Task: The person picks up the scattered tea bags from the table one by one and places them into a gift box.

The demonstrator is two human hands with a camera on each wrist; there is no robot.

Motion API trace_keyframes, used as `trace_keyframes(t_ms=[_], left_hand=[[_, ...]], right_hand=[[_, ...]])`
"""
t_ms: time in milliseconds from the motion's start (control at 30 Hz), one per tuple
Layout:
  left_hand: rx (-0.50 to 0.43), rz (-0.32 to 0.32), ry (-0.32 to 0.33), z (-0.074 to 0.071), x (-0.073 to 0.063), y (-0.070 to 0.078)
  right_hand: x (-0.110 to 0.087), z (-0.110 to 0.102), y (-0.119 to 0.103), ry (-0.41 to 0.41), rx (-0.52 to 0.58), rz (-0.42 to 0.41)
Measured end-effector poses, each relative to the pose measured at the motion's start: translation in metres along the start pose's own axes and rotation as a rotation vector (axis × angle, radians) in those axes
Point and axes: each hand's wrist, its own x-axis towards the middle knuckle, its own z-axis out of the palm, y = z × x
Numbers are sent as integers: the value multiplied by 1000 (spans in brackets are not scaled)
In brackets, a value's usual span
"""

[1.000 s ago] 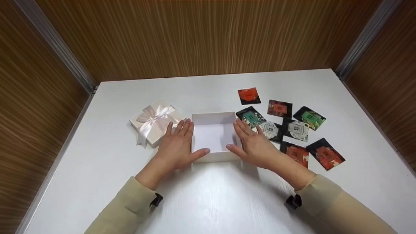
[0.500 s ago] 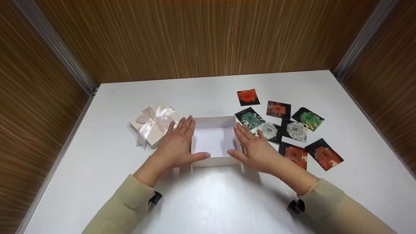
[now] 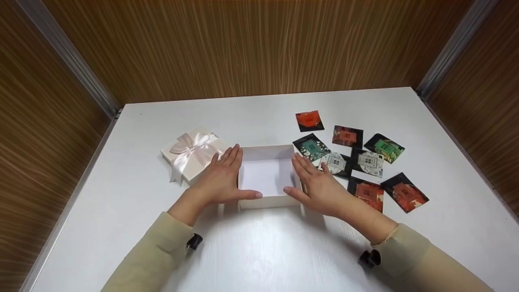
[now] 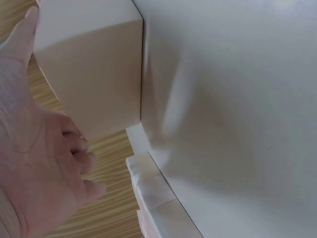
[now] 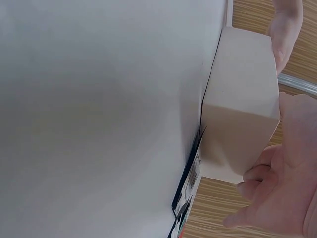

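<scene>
An open cream box (image 3: 269, 202) with a white inside stands upright on the white table, between both hands. My left hand (image 3: 219, 178) lies along its left side, fingers straight and thumb stretched over the front rim. Along the right side rests my right hand (image 3: 320, 184), its fingers straight too, with the thumb on the front right corner. Both wrist views show the box's outer walls, the left palm (image 4: 44, 163) and the right palm (image 5: 287, 183) beside the upper edge. Left of the box is a cream lid (image 3: 209, 162) with a satin bow (image 3: 192, 147).
Several black square sachets with coloured labels lie right of the box, among them a red one (image 3: 309, 120), a green-labelled one (image 3: 311, 147) and another red one (image 3: 404, 192). Some overlap. Wood-grain panels (image 3: 259, 48) enclose the back and sides of the table (image 3: 259, 251).
Over the first half second the box slid slightly toward me, both hands moving with it. Since then it has stayed almost still; the lid and sachets keep their places.
</scene>
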Motion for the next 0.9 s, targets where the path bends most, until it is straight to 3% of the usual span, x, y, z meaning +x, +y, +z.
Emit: trace_keyframes(t_ms=[467,633,900], left_hand=[[-18,-1,-18,-2,2,-1],[-14,8,-30,-2,2,0],[-1,12,-34,-2,3,1]], right_hand=[[-1,-13,10,-31,62,-12],[-6,-39,31,-3,121,43],[-12,-88,91,172,150,95]])
